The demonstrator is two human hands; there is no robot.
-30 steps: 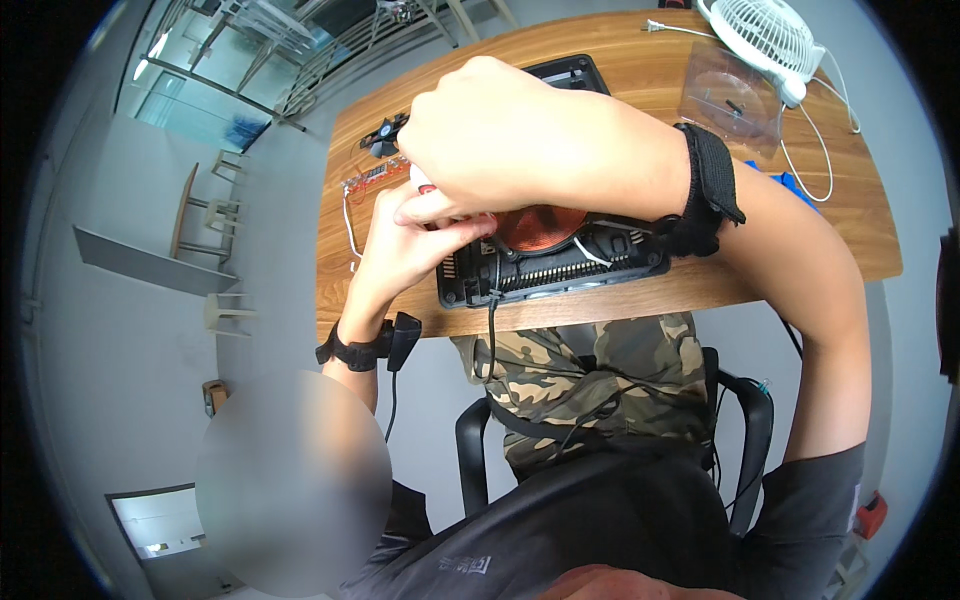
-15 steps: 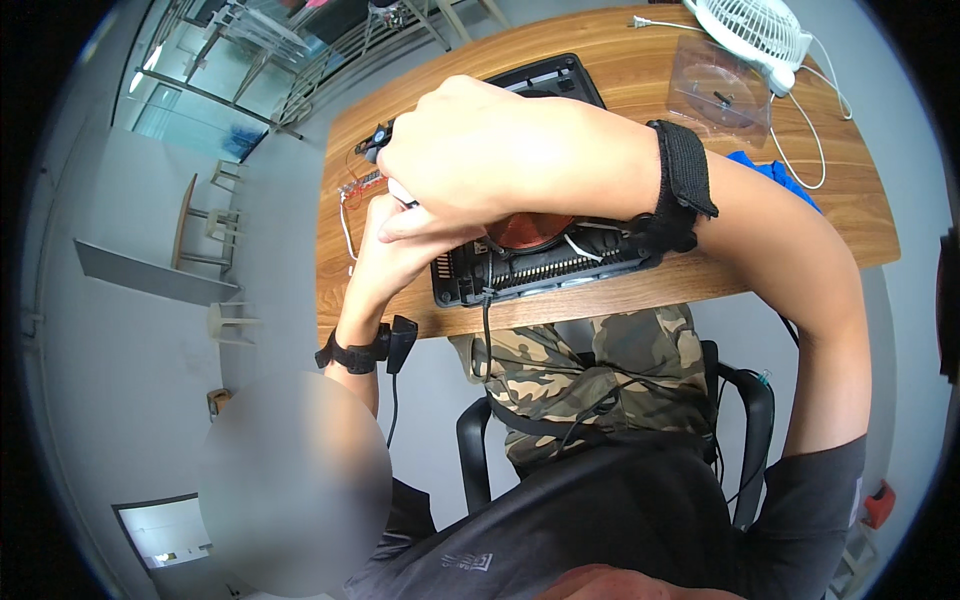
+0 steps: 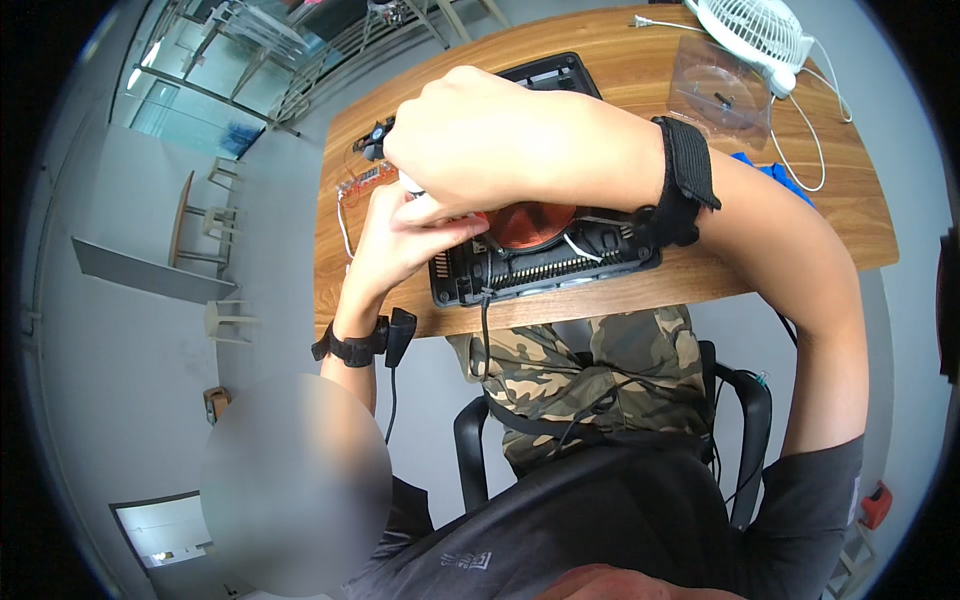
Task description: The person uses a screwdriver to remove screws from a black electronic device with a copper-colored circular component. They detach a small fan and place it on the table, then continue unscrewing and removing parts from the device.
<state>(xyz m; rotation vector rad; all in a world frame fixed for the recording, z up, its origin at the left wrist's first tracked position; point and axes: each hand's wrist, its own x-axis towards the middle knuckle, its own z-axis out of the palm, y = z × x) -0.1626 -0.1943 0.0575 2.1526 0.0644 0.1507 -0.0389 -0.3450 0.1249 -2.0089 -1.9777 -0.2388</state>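
An opened black appliance housing (image 3: 560, 285) with a round copper coil (image 3: 532, 226) lies on the table before me. My right hand (image 3: 460, 130) reaches across its left part, fingers curled, knuckles upward. A small white piece (image 3: 410, 184) shows at the edge of that fist; the rest of what it grips is hidden. Below and partly behind it is my left hand (image 3: 400, 235), its fingertips bent together at the coil's left side. Whatever these fingertips hold is covered. Just left of both hands sit a small dark fan-like part (image 3: 376, 140) and a reddish circuit board (image 3: 367, 180).
A white fan (image 3: 752, 35) with a cord stands at the far right of the wooden table (image 3: 840, 215). Beside it is a clear plastic box (image 3: 720, 90) with small dark parts. Blue cloth (image 3: 775, 178) lies behind my right forearm. A black cable (image 3: 487, 340) hangs over the near edge.
My right hand has tilted and shifted slightly, uncovering more of the coil and the white piece. My left fingertips show more clearly beside the coil.
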